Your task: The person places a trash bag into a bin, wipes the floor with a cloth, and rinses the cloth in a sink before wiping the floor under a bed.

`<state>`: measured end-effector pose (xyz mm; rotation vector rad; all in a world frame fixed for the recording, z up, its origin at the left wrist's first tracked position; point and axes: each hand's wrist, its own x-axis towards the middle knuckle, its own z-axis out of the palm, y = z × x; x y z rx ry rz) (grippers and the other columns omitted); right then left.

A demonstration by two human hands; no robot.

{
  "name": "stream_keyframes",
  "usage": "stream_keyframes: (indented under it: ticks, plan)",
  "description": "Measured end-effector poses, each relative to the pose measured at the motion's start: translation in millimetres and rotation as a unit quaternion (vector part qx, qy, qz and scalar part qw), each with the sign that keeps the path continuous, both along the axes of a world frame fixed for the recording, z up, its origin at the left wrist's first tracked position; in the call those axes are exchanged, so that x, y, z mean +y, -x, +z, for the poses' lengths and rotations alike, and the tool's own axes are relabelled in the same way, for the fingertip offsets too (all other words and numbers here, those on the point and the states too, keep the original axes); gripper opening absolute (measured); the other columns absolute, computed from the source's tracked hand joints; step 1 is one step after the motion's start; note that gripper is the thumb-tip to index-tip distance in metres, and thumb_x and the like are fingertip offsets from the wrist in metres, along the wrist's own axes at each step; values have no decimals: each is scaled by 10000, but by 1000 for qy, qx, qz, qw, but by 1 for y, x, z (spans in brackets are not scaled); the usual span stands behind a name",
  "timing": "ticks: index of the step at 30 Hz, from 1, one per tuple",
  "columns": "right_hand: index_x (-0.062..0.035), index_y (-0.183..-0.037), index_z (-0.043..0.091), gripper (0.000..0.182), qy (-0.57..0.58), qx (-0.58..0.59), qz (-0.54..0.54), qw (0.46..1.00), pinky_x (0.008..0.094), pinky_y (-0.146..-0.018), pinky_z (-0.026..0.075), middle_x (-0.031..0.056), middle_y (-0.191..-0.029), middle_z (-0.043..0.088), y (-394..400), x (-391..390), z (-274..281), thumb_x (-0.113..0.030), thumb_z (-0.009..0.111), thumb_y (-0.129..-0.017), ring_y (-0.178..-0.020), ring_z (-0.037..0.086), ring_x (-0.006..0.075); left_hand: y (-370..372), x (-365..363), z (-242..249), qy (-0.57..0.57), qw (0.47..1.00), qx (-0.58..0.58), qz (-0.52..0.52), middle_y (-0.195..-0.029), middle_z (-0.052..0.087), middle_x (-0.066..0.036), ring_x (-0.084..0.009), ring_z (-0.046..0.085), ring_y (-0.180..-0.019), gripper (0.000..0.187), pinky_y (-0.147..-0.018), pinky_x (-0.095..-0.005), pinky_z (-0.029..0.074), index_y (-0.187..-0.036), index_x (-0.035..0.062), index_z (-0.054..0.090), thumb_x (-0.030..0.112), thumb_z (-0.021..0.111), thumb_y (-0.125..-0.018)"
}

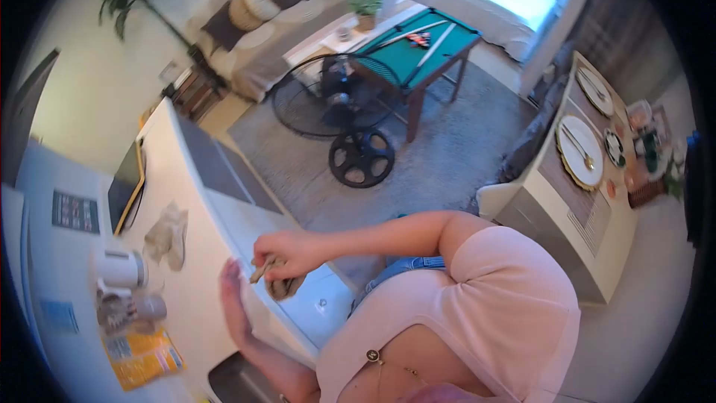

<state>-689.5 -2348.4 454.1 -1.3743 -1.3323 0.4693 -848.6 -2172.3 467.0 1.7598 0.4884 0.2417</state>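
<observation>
My right hand [292, 255] is closed around a crumpled brown cloth [285, 283], held just past the counter's front edge, over the white cabinet front. Part of the cloth sticks out between the fingers, and the rest hangs below the hand. My left hand [233, 300] is slightly blurred, with its fingers stretched out and nothing in it. It is over the white counter [201, 283] near that edge, to the left of the cloth. Another crumpled beige cloth [168, 236] lies farther along the counter.
A white kettle [123, 269], a cup [149, 307] and a yellow packet [142, 357] stand or lie along the wall side. A sink [242, 382] is set in the counter nearby. Beyond are a black fan [362, 158], a small pool table [418, 52] and a set dining table [537, 235].
</observation>
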Motion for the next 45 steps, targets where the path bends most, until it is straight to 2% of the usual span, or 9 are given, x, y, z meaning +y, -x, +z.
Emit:
stream_keyframes:
  ticks: [7, 13, 18, 22, 26, 29, 34, 43, 45]
  plan:
    - [-56, -1001, 544, 336, 12, 49, -287, 957, 334, -799, 442, 95, -939, 547, -96, -197, -7, -180, 705, -733, -916, 557, 238, -200, -170, -59, 373, 859, 56, -346, -1377, 385, -108, -240, 419, -1243, 770, -986, -392, 390, -1387, 54, 282, 604, 431, -868]
    - [-47, -992, 561, 312, 33, 75, -527, 846, 349, -842, 430, 131, -967, 553, -157, -347, -23, -213, 676, -753, -962, 546, 282, -339, -335, -40, 88, 866, 53, -489, -1142, 554, -51, -139, 529, -1035, 581, -875, -275, 430, -1226, 41, 500, 420, 654, -813]
    - [-60, -1199, 511, 473, 120, -1, -647, 753, 387, -965, 367, 186, -1216, 443, -183, -442, -16, -246, 661, -791, -1129, 448, 337, -429, -440, -51, 172, 832, 43, -526, -1049, 596, -52, -139, 546, -972, 356, -856, -265, 418, -1114, 51, 599, 338, 515, -923]
    - [-38, -1276, 443, 537, 154, -14, -717, 680, 378, -969, 367, 183, -1272, 400, -200, -486, -26, -268, 636, -831, -1161, 433, 312, -486, -503, -60, -313, 781, -323, -434, -1036, 596, -185, -319, 559, -939, 372, -862, -350, 425, -1042, 35, 639, 356, 500, -914]
    - [-28, -1298, 412, 550, 136, 87, -714, 682, 371, -953, 393, 161, -1268, 412, -232, -519, -40, -281, 613, -853, -1165, 449, 294, -551, -560, -59, -40, 819, -101, -564, -953, 618, -199, -278, 601, -897, 408, -781, -327, 446, -1038, 13, 618, 382, 494, -917]
    - [14, -1269, 413, 526, 125, 161, -710, 674, 374, -969, 372, 206, -1237, 440, -268, -541, -39, -248, 603, -854, -1130, 466, 327, -603, -600, -74, -15, 798, -52, -601, -855, 624, -55, -112, 547, -809, 379, -722, -271, 441, -1009, 19, 622, 372, 516, -919]
    - [6, -1315, 381, 582, 187, 191, -754, 600, 375, -916, 413, 196, -1230, 459, -359, -595, -52, -264, 606, -851, -1058, 511, 318, -696, -667, -72, 177, 735, 24, -654, -844, 610, -27, -65, 538, -793, 200, -672, -245, 450, -952, 51, 537, 203, 630, -861]
    - [-29, -1378, 305, 750, 139, 48, -807, 572, 395, -916, 411, 193, -1306, 436, -522, -710, -26, -117, 698, -745, -1108, 505, 321, -852, -800, -19, 23, 562, -113, -819, -766, 623, -84, -128, 584, -680, 239, -625, -281, 457, -925, 53, 548, 249, 647, -830]
    - [-41, -1277, 437, 605, 140, 64, -811, 565, 403, -885, 421, 186, -1208, 509, -550, -736, -26, -127, 696, -737, -1085, 528, 306, -880, -834, -13, 11, 521, -137, -842, -752, 626, -101, -177, 594, -633, 243, -609, -291, 458, -928, 50, 557, 246, 652, -821]
